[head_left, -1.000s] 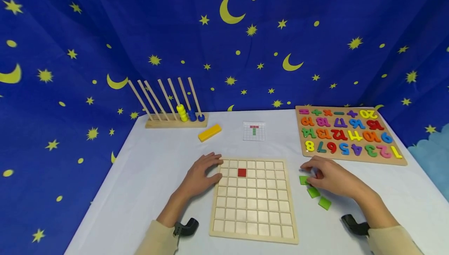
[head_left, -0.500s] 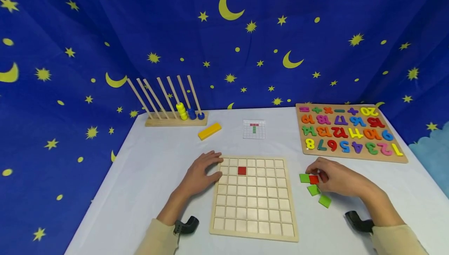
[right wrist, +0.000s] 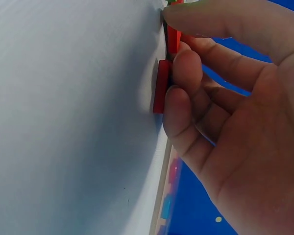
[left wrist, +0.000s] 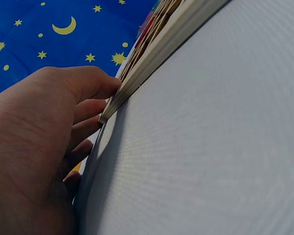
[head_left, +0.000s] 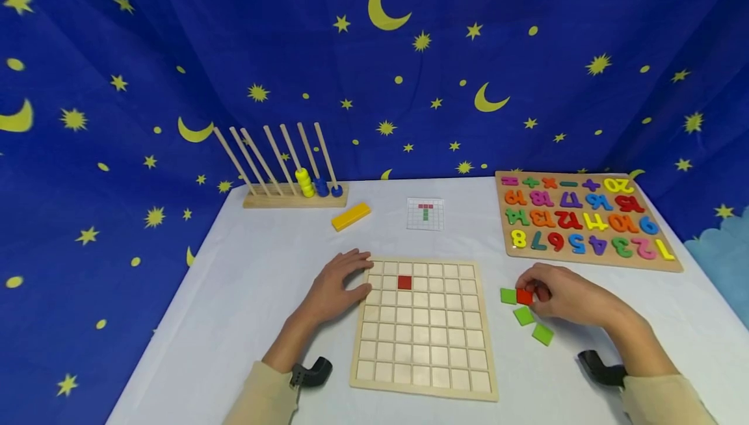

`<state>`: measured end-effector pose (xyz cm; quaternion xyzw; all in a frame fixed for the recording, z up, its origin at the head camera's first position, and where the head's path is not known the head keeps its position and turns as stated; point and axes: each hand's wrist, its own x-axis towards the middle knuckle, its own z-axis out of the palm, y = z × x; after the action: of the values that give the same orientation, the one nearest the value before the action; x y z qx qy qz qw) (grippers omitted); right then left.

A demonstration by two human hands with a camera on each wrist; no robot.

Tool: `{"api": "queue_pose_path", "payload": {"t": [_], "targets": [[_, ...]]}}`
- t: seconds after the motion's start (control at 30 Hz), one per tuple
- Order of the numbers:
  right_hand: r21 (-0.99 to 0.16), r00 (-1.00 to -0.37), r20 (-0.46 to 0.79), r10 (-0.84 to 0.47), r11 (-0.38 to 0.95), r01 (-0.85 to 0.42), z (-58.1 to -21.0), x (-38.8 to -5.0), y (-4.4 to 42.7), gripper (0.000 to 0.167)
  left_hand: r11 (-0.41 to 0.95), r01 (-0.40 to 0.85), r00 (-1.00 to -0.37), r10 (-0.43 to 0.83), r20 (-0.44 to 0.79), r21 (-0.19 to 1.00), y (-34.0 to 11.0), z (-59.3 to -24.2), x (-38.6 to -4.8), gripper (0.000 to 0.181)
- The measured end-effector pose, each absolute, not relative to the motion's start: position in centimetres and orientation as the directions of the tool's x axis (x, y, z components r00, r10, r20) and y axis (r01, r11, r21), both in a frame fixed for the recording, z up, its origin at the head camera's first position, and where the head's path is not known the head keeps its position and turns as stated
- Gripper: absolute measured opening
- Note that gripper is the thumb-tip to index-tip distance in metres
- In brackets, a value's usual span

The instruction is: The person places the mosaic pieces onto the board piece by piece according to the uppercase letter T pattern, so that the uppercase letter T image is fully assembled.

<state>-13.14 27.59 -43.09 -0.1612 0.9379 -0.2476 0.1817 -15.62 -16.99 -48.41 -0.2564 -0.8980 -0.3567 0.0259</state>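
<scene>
A wooden grid board [head_left: 420, 353] carries one red tile [head_left: 404, 282] in its second row from the far edge. My left hand [head_left: 332, 288] lies at the board's far left corner, thumb and fingertips touching the rim [left wrist: 132, 81], fingers relaxed. Right of the board, my right hand [head_left: 570, 295] pinches a red tile [head_left: 524, 297] low over the cloth, beside a green tile [head_left: 508, 296]. Two more green tiles [head_left: 523, 315] [head_left: 543, 334] lie nearer. The right wrist view has a second red tile [right wrist: 160, 87] by the curled fingers.
Behind the board lies a card [head_left: 425, 214] with a red and green T pattern. A yellow block [head_left: 351, 216] and a peg abacus [head_left: 295, 203] stand at the back left, a number puzzle board [head_left: 591, 257] at the back right.
My right hand has shifted slightly right, uncovering the red tile beside the green ones. The left hand keeps its place on the board's rim.
</scene>
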Motion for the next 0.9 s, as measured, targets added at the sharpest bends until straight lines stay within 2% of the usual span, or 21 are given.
{"api": "queue_pose_path", "payload": {"t": [0.27,0.63,0.9], "targets": [[-0.522,-0.89,-0.249,-0.382,0.827,-0.209,-42.87,-13.31,27.25,0.033,0.606,0.499,-0.859,0.442,0.259,0.619,-17.14,-48.29,-15.57,0.043],[-0.535,-0.911,-0.162,-0.378,0.81,-0.241,-43.09,-12.98,27.5,0.022,0.616,0.48,-0.866,0.447,0.225,0.624,-16.91,-48.42,-15.54,0.044],[-0.539,-0.879,-0.277,-0.389,0.82,-0.193,-42.72,-12.89,27.67,0.033,0.627,0.48,-0.867,0.446,0.223,0.614,-16.96,-48.43,-15.63,0.044]]}}
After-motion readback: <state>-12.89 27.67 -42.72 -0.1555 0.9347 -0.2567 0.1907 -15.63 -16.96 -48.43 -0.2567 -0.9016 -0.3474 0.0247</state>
